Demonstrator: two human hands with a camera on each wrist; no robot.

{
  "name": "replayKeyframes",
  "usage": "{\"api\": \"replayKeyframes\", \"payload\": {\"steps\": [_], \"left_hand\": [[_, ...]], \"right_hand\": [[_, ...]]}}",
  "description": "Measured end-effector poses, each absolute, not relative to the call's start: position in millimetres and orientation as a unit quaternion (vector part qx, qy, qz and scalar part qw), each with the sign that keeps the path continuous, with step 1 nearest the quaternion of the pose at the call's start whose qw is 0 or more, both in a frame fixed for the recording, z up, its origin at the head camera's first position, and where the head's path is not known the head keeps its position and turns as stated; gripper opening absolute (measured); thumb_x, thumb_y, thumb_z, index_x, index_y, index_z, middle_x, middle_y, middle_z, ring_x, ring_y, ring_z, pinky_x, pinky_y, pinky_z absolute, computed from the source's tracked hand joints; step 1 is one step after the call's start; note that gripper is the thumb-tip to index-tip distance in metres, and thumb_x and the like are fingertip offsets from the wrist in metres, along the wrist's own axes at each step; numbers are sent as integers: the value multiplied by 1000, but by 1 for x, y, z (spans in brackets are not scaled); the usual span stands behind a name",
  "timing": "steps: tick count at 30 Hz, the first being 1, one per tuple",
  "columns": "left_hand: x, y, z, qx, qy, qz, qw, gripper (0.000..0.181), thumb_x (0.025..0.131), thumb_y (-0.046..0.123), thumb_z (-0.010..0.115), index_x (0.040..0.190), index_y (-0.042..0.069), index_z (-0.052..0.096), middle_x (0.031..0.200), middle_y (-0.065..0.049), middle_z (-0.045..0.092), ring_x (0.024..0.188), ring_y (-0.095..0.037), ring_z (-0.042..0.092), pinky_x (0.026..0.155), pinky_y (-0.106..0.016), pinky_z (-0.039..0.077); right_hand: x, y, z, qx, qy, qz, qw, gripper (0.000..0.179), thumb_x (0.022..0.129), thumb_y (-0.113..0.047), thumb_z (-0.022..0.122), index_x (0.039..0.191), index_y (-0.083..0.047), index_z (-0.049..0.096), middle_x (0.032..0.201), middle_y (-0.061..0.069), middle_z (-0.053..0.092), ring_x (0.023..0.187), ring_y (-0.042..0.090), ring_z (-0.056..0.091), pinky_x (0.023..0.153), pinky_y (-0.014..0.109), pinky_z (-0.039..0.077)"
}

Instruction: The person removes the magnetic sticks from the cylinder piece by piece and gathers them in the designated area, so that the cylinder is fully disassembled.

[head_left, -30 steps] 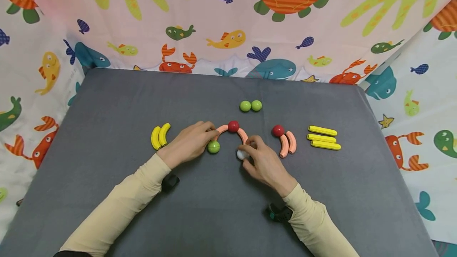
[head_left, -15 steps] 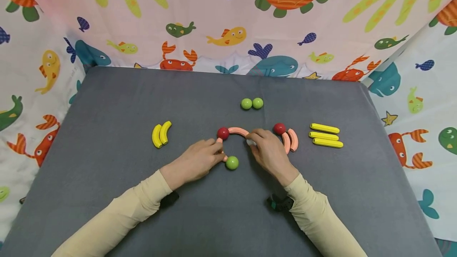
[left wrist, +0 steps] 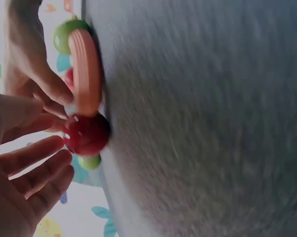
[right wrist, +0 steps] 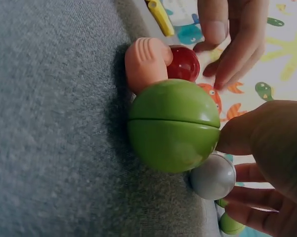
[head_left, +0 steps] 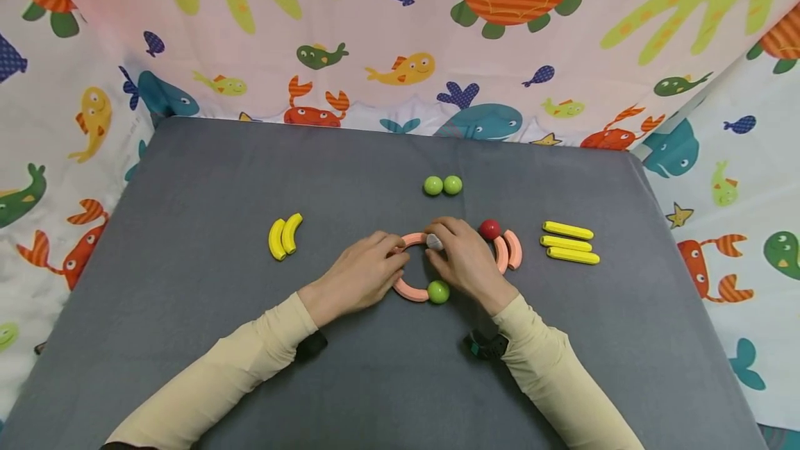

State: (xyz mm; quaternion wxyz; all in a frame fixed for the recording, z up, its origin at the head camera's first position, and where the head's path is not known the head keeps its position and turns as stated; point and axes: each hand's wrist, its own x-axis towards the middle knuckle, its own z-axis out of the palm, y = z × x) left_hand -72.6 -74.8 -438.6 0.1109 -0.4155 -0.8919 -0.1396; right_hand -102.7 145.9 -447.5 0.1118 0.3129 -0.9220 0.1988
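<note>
Pink curved rods and balls form a near ring: an upper rod point(head_left: 414, 238), a lower rod point(head_left: 411, 294), a green ball point(head_left: 439, 292) at the lower right and a silver ball point(head_left: 434, 242) at the upper right. My right hand point(head_left: 465, 259) pinches the silver ball between thumb and fingers. A red ball point(left wrist: 86, 134) joins the rods on the left; my left hand point(head_left: 359, 273) covers it in the head view. In the left wrist view, fairly straight left fingers point(left wrist: 49, 168) reach right up to this ball.
Two yellow curved rods point(head_left: 285, 236) lie at left, two green balls point(head_left: 442, 185) farther back. Close right of my right hand are another red ball point(head_left: 490, 229) and two pink curved rods point(head_left: 514, 248). Several yellow straight rods point(head_left: 570, 243) lie beyond them on the grey cloth point(head_left: 312, 172).
The arch of pink rods has turned and bent into a near ring, its green ball swinging down and right. My left hand has shifted from a rod to the red ball; my right keeps the silver ball.
</note>
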Motion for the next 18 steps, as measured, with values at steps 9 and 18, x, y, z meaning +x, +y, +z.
{"api": "replayKeyframes", "payload": {"steps": [9,18], "left_hand": [[-76,-79,-444,-420,-898,-113,72,15,91,21,70,102,12,72,118,-7,65,105,-24,59,79,-31,55],[-76,-80,-443,-412,-900,-131,58,14,90,17,71,103,11,73,117,-8,65,105,-24,58,76,-32,55]], "right_hand": [[-110,139,-454,297,-931,178,113,13,82,-10,76,94,-10,69,96,6,69,87,25,63,76,37,53],[-111,137,-455,312,-925,177,127,11,82,-3,73,91,-9,72,92,9,65,84,26,60,75,37,52]]}}
